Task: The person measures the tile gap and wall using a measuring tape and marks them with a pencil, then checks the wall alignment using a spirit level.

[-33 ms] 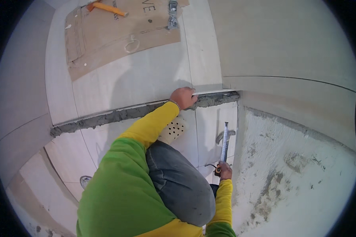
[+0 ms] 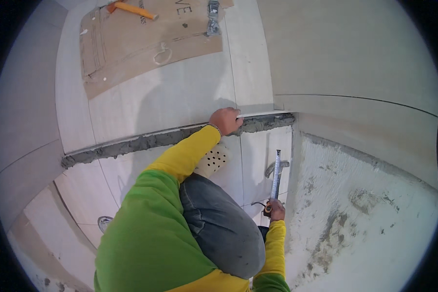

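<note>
My left hand [image 2: 225, 120] is closed, its fingers curled at a thin white strip [image 2: 265, 113] along the edge of the pale floor tiles. Just below that edge runs a ragged band of grey mortar [image 2: 146, 143], partly hidden by the hand and sleeve. Lower right, my right hand [image 2: 278, 210] is wrapped round a tape measure [image 2: 267, 209] with a dark and orange case. Its blade [image 2: 276, 173] is drawn out, pointing away from me over the lower tiles, its tip short of the mortar.
Brown cardboard [image 2: 126, 53] covers the far tiles, with an orange-handled hammer [image 2: 136, 9] and a grey-smeared tool [image 2: 212, 18] on it. A grey metal tool [image 2: 283, 164] lies beside the blade. A round drain [image 2: 104, 223] is at left; a rough white surface [image 2: 355, 219] borders the right.
</note>
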Tool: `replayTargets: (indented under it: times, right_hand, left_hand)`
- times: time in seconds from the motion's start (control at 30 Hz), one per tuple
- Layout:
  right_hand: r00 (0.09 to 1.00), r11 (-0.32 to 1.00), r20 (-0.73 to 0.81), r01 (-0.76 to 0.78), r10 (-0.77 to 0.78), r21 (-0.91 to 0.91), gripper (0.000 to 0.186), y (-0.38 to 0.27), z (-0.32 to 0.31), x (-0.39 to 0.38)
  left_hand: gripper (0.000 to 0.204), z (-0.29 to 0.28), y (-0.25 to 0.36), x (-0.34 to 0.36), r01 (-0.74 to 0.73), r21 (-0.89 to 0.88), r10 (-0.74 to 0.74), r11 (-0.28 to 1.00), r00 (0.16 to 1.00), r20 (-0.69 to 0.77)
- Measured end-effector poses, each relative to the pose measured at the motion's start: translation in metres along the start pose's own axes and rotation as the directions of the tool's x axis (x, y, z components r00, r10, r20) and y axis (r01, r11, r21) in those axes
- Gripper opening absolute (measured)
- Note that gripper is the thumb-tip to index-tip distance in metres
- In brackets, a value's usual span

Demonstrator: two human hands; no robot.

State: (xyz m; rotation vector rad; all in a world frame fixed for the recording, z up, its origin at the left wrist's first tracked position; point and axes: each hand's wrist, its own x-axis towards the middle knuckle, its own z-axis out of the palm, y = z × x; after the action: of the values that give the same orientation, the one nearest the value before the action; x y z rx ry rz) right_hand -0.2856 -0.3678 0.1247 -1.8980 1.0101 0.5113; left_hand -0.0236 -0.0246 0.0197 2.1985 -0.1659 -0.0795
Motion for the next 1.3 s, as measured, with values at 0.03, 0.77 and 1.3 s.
replayTargets:
  times: [0.03, 0.77, 1.3]
  right_hand:
    - [0.999, 1.0, -0.019, 0.027, -0.028, -0.014, 0.028, -0.006, 0.004, 0.0]
    - [0.997, 0.992, -0.003, 0.079, -0.08, -0.1, 0.026, -0.031, 0.023, 0.015]
    - [1.0, 0.981, 0.029, -0.005, 0.0, 0.195, 0.019, 0.025, 0.003, 0.018]
  left_hand:
    - [0.028, 0.0, -0.001, -0.001, 0.0, -0.002, 0.0, 1.0, 1.0, -0.019]
    - [0.035, -0.001, -0.002, 0.0, 0.018, 0.008, -0.017, 1.0, 0.999, -0.044]
    - [0.039, -0.005, 0.023, 0.006, 0.051, 0.117, -0.056, 0.992, 0.997, 0.044]
